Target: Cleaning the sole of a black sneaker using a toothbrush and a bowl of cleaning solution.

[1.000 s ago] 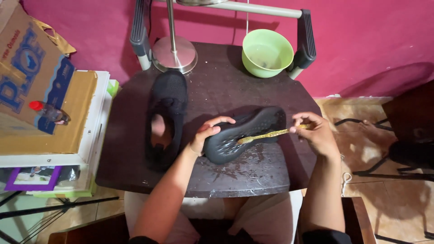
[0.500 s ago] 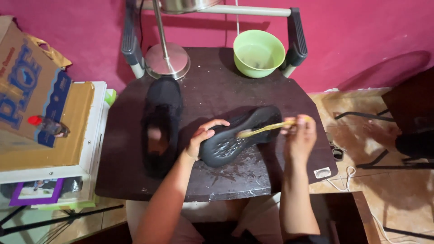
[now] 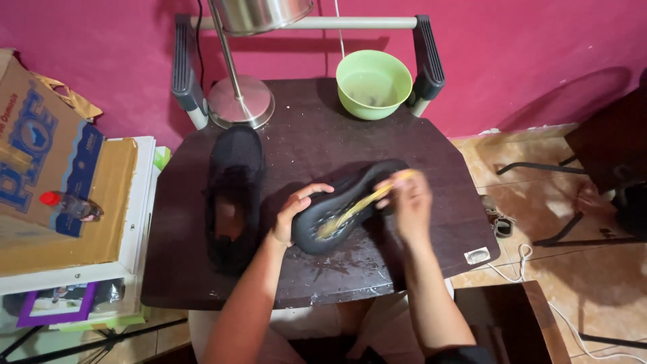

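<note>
A black shoe sole lies tread-up on the dark wooden table, near its front edge. My left hand grips the sole's near left end. My right hand, blurred by motion, holds a yellow brush whose tip rests on the tread. A black shoe lies to the left of the sole, its opening facing up. Wet spots show on the table below the sole.
A green bowl sits at the table's back edge, a metal lamp base to its left. Cardboard boxes with a small red-capped bottle are stacked at left. Cables and dark furniture stand on the tiled floor right.
My right hand has slid leftward with the brush across the sole's tread. The camera has tilted slightly, shifting the scene. My left hand keeps its grip on the sole.
</note>
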